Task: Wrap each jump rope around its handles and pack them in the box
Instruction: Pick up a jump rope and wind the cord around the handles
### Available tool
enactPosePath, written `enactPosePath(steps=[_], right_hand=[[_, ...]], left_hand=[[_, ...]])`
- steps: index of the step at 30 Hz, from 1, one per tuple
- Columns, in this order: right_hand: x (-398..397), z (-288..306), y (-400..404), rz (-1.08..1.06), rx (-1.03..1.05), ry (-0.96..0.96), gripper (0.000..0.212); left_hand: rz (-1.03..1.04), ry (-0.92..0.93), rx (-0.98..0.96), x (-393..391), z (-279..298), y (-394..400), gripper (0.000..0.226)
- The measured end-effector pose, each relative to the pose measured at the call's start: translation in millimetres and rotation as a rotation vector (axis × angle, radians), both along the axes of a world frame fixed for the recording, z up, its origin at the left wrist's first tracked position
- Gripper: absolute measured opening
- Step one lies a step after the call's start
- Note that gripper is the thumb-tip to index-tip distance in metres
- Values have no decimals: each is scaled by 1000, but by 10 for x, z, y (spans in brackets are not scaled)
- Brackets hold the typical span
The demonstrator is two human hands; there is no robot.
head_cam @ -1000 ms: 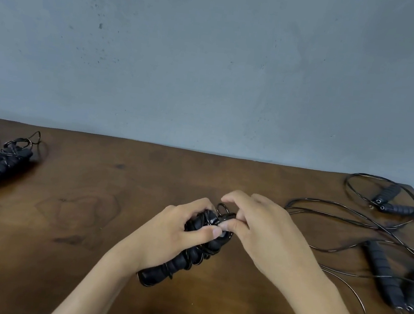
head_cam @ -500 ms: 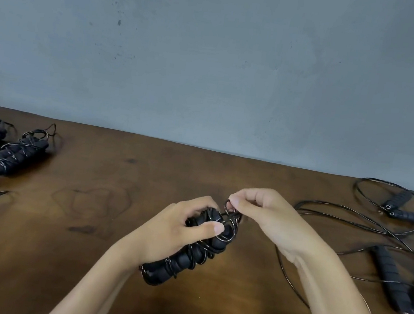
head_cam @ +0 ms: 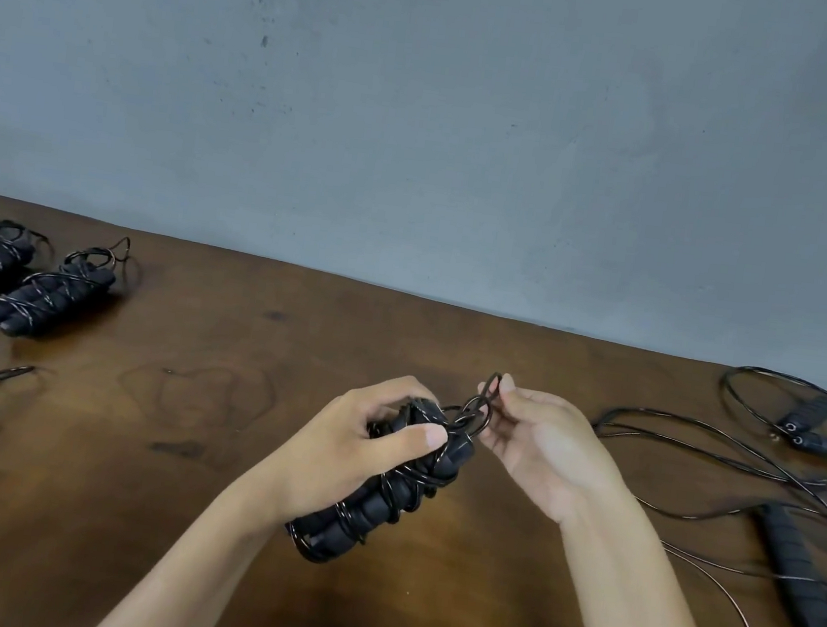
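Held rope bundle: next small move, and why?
Probably tuck the last loop under a wrap and snug it. The left hand grips the wrapped handles; the right hand pinches the only free loop at their top end, so the wrap looks nearly finished but unsecured.

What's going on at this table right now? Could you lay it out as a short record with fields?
Left hand: left hand grips the wrapped bundle above the table
Right hand: right hand pinches the end loop of the cord at the bundle's top
Finished: wrapped ropes lie at far left
Still loose: unwrapped ropes with trailing cord at right
Box: not in view
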State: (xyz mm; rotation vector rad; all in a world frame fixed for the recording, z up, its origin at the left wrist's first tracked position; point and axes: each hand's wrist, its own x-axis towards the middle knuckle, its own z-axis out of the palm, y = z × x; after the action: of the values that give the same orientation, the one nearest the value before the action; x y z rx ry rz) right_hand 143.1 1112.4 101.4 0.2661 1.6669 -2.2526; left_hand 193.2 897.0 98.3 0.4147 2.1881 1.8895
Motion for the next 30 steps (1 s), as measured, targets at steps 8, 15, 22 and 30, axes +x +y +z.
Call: enactPosePath(steps=[8,15,22,30], right_hand=[[30,-130,-460,20,34,0,25],[-42,-175,-1312,78,80,-30,23],[-135,-297,-2256,53,175,-84,20],[-152,-447,-2987,74,262,-102,21]], left_hand=[[17,-80,38,44,-90,-388,30],[85,-144,9,111,-221,-1157,35],[258,-240,-4,64,-390,-2062,28],[485,-295,-64,-711,-714,-3058,30]])
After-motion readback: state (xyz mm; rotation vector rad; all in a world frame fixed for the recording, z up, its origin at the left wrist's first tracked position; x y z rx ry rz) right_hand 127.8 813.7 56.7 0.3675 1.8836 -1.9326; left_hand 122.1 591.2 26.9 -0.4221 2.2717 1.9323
